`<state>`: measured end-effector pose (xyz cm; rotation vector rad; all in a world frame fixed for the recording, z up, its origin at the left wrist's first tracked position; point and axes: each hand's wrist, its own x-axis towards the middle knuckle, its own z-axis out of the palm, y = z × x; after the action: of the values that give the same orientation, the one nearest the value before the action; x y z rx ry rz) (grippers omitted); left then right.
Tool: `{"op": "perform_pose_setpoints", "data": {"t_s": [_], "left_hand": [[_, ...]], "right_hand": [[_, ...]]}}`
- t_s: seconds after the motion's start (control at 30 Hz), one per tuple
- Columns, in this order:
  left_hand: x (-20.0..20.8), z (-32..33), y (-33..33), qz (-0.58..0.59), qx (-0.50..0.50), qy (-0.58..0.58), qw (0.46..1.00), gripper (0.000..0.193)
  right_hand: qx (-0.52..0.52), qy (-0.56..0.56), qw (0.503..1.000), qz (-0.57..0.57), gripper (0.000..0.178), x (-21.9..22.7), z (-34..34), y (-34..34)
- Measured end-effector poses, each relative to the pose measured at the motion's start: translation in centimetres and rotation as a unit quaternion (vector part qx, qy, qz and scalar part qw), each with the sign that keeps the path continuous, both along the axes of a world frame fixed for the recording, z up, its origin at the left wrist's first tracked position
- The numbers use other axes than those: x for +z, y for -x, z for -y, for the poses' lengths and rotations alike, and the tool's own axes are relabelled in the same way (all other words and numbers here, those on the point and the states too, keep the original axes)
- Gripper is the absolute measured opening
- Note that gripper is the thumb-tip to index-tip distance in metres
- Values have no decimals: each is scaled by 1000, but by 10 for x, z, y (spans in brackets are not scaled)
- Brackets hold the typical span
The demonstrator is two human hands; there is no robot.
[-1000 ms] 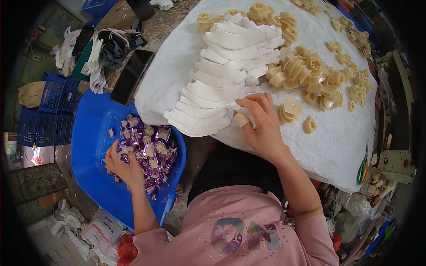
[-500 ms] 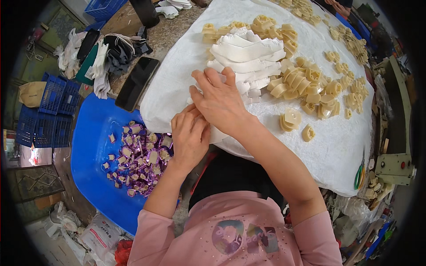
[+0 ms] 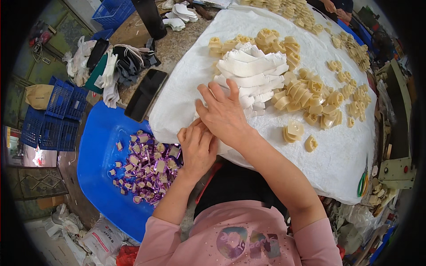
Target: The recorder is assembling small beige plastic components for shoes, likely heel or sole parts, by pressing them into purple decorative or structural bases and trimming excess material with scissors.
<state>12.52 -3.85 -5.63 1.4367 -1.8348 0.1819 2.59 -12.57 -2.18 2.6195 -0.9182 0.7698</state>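
Observation:
My two hands meet at the front left edge of the cloth-covered table (image 3: 266, 155). My left hand (image 3: 198, 150) is closed with fingers curled, and what it grips is hidden. Over it leans my right hand (image 3: 226, 114), its outer fingers raised and apart while its thumb side presses down against the left. Whatever lies between them is covered by the fingers. Just beyond the right hand is a stack of white strips (image 3: 253, 66) with notched ends. Cream ring-shaped plastic pieces (image 3: 306, 91) lie heaped around the stack.
Below the table's left edge, a blue tub (image 3: 95, 155) holds many purple-wrapped cream pieces (image 3: 148, 166). A black phone (image 3: 146, 94) and fabric bundles (image 3: 126, 64) sit on the left. Scissors (image 3: 363, 182) rest at the right edge. Another person's hands (image 3: 337, 9) show at the far side.
The whole view has shifted slightly, so the scene sits lower and further right. My hands stay together in nearly the same pose by the table edge.

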Motion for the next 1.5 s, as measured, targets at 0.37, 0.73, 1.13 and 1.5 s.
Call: {"op": "perform_pose_setpoints", "data": {"t_s": [0.37,0.73,1.13,1.5], "left_hand": [[-3,-2,1,2,11,-10,1000,30],[-2,0,0,0,5,-14,1000,31],[10,-9,8,-8,7,-16,1000,24],[9,14,22,11,-45,-109,993,53]], "right_hand": [[89,-65,992,55,6,-1,-19,23],[37,-288,856,427,37,-1,-47,93],[21,-244,868,432,30,26,-55,124],[62,-248,869,425,33,7,-51,107]]}}
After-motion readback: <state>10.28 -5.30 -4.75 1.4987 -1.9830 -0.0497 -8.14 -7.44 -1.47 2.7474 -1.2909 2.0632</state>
